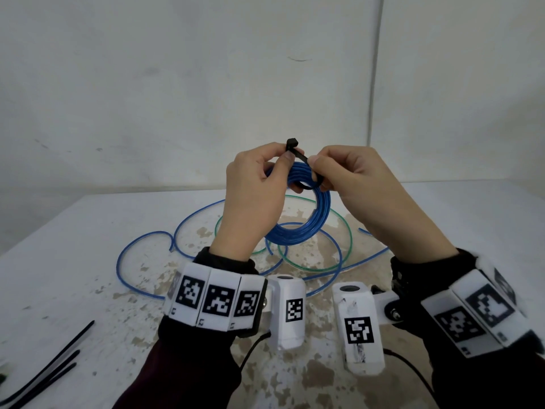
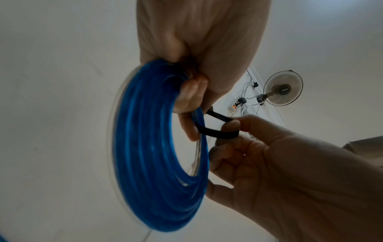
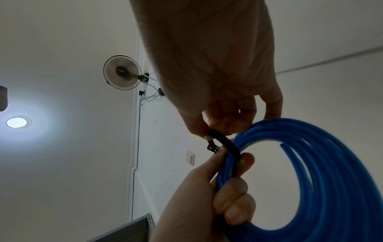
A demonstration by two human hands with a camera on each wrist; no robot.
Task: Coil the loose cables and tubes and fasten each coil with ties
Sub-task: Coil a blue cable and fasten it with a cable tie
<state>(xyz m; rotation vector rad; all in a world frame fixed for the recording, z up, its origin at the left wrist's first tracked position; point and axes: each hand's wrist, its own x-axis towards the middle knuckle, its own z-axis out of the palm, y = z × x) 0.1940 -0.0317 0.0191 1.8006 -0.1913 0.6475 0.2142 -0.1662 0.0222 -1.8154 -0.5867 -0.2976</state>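
In the head view, nearest the camera are the marker-covered wrist bands (image 1: 216, 299), then the two hands raised above the white table (image 1: 73, 255). The left hand (image 1: 253, 199) grips the blue tube coil (image 1: 306, 222) at its top, thumb and forefinger pinching the black zip tie (image 1: 298, 152) just under its head. The right hand (image 1: 351, 178) pinches the tie's strap where it wraps over the coil. Loose blue tubing (image 1: 141, 240) and a green tube (image 1: 342, 231) lie uncoiled on the table beneath; spare zip ties (image 1: 56, 367) lie at the near left.

In the left wrist view, the tie forms an open loop around the coil's strands, its bend held by the right fingertips (image 2: 232, 124).

In the right wrist view, the right thumb and forefinger pinch the strap (image 3: 225, 142) while the left fingers curl round the coil (image 3: 311, 172).

The step in hand looks to be fastening this first coil. Next, the tail must be fed into the head and pulled snug, without letting the turns spring loose.
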